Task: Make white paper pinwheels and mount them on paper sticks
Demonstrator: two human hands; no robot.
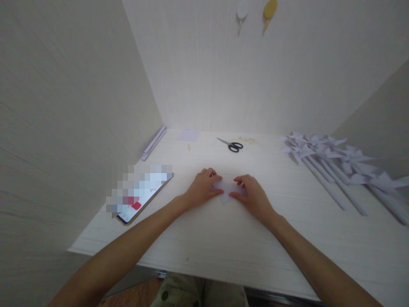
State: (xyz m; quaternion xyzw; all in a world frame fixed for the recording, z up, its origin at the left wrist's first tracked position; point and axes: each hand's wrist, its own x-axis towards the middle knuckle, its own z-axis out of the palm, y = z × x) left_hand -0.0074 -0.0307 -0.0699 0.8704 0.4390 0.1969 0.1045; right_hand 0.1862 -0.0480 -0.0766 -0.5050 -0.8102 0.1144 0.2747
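Note:
A small sheet of white paper [227,187] lies low over the middle of the table, with one corner toward me. My left hand [203,187] holds its left side, thumb in front and fingers behind. On the right side, my right hand [252,194] has its thumb and fingers at the paper in the same way. Parts of the sheet are hidden under the fingers of both hands. Black-handled scissors [234,147] rest on the table beyond my hands, blades pointing left.
A lit phone [148,192], partly blurred, lies at the left. Behind it are rolled paper sticks [154,143] and a flat paper square [188,135]. Several paper pinwheels [332,160] on paper sticks fill the right side. Hooks [270,9] hang on the back wall.

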